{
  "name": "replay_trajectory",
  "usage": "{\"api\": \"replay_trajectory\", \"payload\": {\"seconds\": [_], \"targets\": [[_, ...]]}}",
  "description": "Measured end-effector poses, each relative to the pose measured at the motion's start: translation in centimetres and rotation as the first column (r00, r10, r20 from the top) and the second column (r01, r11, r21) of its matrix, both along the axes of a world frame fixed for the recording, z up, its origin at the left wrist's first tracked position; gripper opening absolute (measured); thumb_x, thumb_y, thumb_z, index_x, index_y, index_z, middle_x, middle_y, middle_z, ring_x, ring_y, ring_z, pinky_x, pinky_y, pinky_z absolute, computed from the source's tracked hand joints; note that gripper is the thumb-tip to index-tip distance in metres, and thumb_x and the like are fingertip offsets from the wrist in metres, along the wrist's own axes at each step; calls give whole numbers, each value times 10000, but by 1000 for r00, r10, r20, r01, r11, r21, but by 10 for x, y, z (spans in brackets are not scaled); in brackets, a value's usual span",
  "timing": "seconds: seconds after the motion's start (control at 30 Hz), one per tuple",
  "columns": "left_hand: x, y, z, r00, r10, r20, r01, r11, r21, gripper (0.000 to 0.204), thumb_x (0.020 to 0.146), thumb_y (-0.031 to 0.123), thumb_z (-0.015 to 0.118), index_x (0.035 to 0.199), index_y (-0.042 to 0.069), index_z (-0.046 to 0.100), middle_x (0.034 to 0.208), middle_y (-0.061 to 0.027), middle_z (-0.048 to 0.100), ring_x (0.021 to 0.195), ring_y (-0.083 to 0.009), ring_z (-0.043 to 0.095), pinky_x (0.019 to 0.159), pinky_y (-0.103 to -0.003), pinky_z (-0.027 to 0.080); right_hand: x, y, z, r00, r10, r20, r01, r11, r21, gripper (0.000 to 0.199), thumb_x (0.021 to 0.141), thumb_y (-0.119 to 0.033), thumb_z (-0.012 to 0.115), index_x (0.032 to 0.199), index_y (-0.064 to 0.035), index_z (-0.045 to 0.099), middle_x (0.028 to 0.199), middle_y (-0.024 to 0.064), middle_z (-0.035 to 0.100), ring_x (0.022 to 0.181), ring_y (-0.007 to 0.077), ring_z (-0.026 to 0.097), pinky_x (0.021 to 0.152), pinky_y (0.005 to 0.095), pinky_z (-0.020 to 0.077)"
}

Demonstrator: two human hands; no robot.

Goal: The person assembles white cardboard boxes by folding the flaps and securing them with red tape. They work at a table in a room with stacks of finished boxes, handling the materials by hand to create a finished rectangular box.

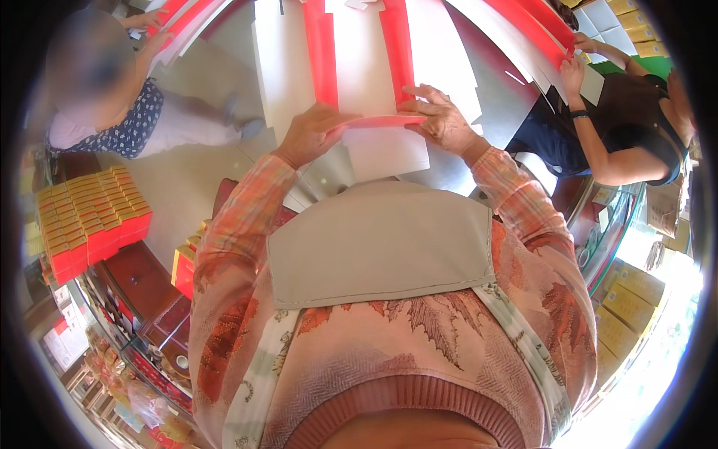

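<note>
A large white and red cardboard sheet (363, 63) stretches away in front of me, with two long red strips running along it. Its near edge forms a narrow folded red strip (384, 121), and a white flap (389, 156) hangs below that toward my apron. My left hand (313, 133) pinches the left end of this strip, its thumb and fingers pressed together on the card. At the right end my right hand (446, 125) grips the card between thumb and fingers, the upper fingers lying along the red side. The fingertips beneath the card are partly hidden.
At the left, a person (112, 90) handles another red and white sheet; one in dark clothes (613, 127) does likewise at the right. Stacked yellow and red boxes (90, 217) stand to the left. More yellow boxes (628, 299) and a glass-edged counter (617, 232) lie to the right.
</note>
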State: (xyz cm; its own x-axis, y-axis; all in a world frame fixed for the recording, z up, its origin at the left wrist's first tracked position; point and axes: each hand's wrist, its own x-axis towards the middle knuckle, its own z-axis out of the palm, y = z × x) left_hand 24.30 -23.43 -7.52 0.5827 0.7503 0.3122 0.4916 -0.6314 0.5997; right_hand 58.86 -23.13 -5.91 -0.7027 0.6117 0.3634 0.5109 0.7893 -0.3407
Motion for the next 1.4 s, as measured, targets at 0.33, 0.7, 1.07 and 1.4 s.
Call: {"api": "replay_trajectory", "payload": {"seconds": [0.33,0.7,1.07,1.4], "targets": [[0,-55,-18,998,22,53,-14,989,-145,202,921,112,811,1119,151,812,1106,-28,770,976,-251,698,814,-397,580,-4,-38,-6,961,-89,-261,5,952,-307,178,846,-56,849,977,-92,733,1188,58,717,1222,281,660,1114,447,532],[28,-49,-8,940,323,107,-327,944,30,281,943,228,786,1160,51,764,1250,-108,672,1265,-358,540,1041,-498,442,-16,-39,-9,906,-397,-150,378,915,-139,313,987,-284,776,835,-12,746,1336,89,638,1370,347,549,1068,490,489],[40,-38,2,859,493,141,-512,835,199,477,931,369,798,1281,51,734,1479,-149,609,1489,-432,428,1200,-591,346,-36,-35,0,763,-605,-226,548,792,-269,280,925,-223,825,1178,-125,756,1383,29,639,1347,292,566,1149,468,468],[36,-28,25,912,258,-320,-93,889,449,334,941,283,784,1202,76,762,1316,-68,712,1265,-281,618,1071,-518,455,-22,-30,4,932,-316,181,310,949,60,444,837,-456,863,1215,-242,772,1229,-63,703,1331,175,586,1285,567,312]]}}
